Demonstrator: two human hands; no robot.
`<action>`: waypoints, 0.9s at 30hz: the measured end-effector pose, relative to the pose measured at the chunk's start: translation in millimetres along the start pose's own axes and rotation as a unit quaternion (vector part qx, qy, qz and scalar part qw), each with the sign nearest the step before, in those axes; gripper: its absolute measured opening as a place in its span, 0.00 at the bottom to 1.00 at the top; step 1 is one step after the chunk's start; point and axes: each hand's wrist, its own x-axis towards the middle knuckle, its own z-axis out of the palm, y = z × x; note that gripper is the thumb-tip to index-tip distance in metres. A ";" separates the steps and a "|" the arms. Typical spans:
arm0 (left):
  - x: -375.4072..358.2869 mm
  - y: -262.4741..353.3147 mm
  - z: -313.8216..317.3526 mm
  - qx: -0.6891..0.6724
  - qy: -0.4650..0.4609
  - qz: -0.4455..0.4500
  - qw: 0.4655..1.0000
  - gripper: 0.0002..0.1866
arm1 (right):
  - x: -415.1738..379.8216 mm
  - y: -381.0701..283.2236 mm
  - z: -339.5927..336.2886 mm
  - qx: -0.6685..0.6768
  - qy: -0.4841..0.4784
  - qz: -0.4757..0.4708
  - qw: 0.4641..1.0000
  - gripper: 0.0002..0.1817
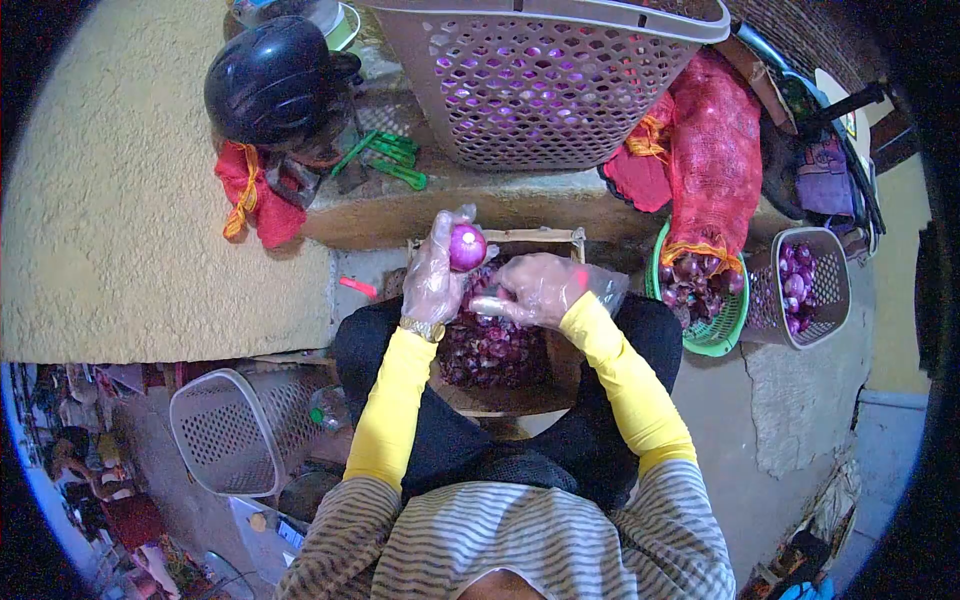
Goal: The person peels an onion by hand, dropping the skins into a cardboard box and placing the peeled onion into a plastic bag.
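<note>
My left hand [433, 275], in a clear plastic glove, has its fingers wrapped round a shiny purple onion [467, 248] with a pale cut spot on top. Just to the right, my right hand [535, 290], also gloved, is closed, with a small red piece showing at its back edge; whatever else it holds is hidden. Both hands are above a wooden-framed box [560, 238] between my knees, and dark red onion skins [495, 355] fill much of it.
A large crate [560, 90] of onions stands ahead on a ledge. Right are a red net sack [715, 150], a green basket [718, 335] and an onion basket [835, 290]. A black helmet [268, 80] and green-handled tools [395, 155] are front left; an empty basket [225, 430] lies behind left.
</note>
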 end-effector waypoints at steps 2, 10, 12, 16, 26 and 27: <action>1.2 -4.7 -11.0 0.006 -0.002 -0.004 1.000 0.26 | -1.8 -2.1 -5.1 -0.012 -0.032 -0.002 0.999 0.36; 8.5 -4.1 -11.9 -0.112 -0.002 -0.057 0.992 0.25 | -2.3 10.1 0.7 -0.051 0.064 0.015 0.997 0.34; 8.6 -8.0 -12.3 -0.076 -0.010 -0.034 0.996 0.26 | -2.1 10.0 -0.7 -0.042 0.063 0.016 0.997 0.35; 0.4 3.8 -9.5 -0.043 0.005 -0.083 0.996 0.31 | -2.0 3.0 -16.0 -0.042 0.016 0.015 0.999 0.37; -7.1 -0.6 -2.0 0.282 -0.211 0.200 0.914 0.38 | 2.9 8.2 -12.9 0.065 0.085 0.109 0.988 0.43; -2.6 3.1 2.6 0.126 -0.154 0.037 0.979 0.36 | 2.5 6.8 -13.6 0.089 0.104 0.108 0.985 0.43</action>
